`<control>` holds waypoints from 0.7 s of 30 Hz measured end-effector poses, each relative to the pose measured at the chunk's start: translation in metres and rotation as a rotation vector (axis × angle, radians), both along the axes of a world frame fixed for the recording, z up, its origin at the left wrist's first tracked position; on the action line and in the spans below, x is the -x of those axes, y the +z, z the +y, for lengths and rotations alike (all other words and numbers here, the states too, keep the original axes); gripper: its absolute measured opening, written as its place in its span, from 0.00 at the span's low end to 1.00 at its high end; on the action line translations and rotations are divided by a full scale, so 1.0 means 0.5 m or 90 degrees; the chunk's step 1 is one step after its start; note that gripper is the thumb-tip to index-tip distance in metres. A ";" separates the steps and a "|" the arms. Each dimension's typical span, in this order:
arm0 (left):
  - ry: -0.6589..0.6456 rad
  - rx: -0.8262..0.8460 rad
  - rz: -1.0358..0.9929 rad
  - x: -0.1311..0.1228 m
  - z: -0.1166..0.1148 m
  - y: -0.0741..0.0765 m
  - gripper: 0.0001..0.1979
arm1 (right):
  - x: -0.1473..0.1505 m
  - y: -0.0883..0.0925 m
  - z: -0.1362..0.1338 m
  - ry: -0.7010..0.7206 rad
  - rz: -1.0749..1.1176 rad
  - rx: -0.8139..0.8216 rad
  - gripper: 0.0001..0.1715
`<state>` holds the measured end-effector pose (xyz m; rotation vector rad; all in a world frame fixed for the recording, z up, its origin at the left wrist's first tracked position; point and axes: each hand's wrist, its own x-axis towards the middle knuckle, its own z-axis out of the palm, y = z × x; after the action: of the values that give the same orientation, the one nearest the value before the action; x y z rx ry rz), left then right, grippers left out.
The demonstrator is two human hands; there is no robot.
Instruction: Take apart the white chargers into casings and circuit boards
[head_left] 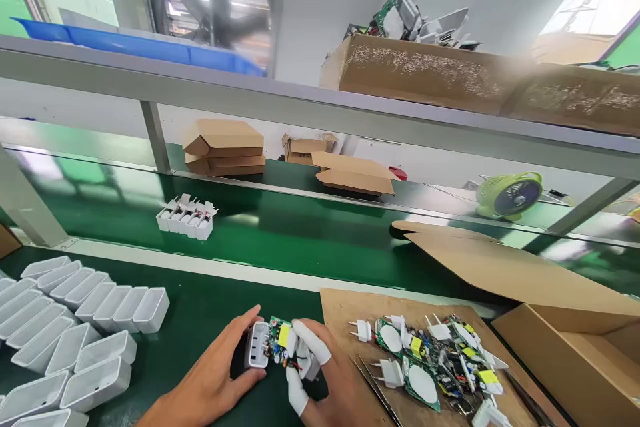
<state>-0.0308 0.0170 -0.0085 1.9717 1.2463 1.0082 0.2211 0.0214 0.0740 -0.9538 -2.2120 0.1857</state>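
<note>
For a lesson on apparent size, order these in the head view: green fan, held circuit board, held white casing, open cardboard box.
1. Open cardboard box
2. Green fan
3. Circuit board and white casing: too alike to rank.

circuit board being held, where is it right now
Low and near centre in the head view, the circuit board is held in the right hand, beside the white case in the left hand.

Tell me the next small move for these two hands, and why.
Probably line up the circuit board in the right hand with the white case in the left hand, then ease it in. The board's end is close beside the case, whose slotted inside looks unfilled; whether they touch is hard to tell.
</note>
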 end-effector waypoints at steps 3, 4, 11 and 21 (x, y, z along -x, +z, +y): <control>0.015 -0.055 -0.006 -0.011 -0.002 0.001 0.43 | 0.010 0.008 -0.003 0.008 -0.039 -0.070 0.34; 0.018 -0.074 -0.004 -0.012 -0.002 0.002 0.42 | 0.012 0.011 -0.004 0.017 -0.051 -0.087 0.34; 0.014 -0.144 0.019 -0.014 0.000 0.008 0.40 | 0.023 0.033 -0.009 0.006 -0.101 -0.133 0.34; -0.023 -0.136 0.041 -0.014 0.000 0.011 0.40 | 0.019 -0.016 -0.005 0.012 -0.098 -0.100 0.45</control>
<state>-0.0237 0.0171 -0.0031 2.1967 1.1729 1.1059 0.2114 0.0187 0.0660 -0.8872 -2.3373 -0.0544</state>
